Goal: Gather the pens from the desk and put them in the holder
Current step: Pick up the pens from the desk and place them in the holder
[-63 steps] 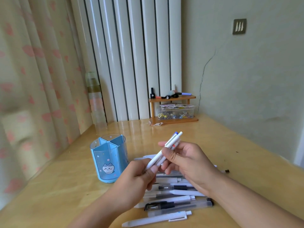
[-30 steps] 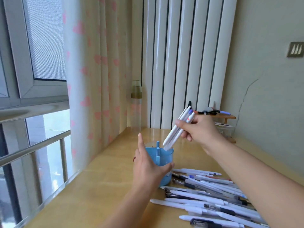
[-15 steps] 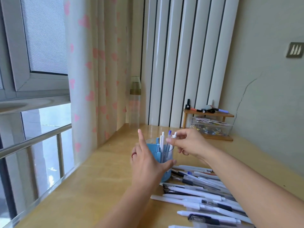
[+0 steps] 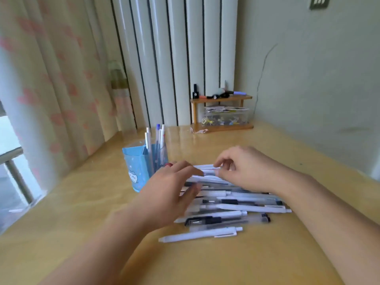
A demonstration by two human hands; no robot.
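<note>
A light blue pen holder with a cat picture stands on the wooden desk, left of centre. Three white pens stand upright in it. A pile of white and clear pens lies to its right. My left hand hovers over the pile's left end, fingers spread and touching the top pens. My right hand is at the far side of the pile, thumb and forefinger pinched on a white pen at the top. The view is motion-blurred.
A small wooden shelf with a clear box of clips stands at the back against the radiator. A tall bottle stands by the pink-patterned curtain on the left. The wall runs along the desk's right side.
The pens from my right hand now stand in the holder. My left hand has let go of the holder, and both hands have come down onto the pile.
</note>
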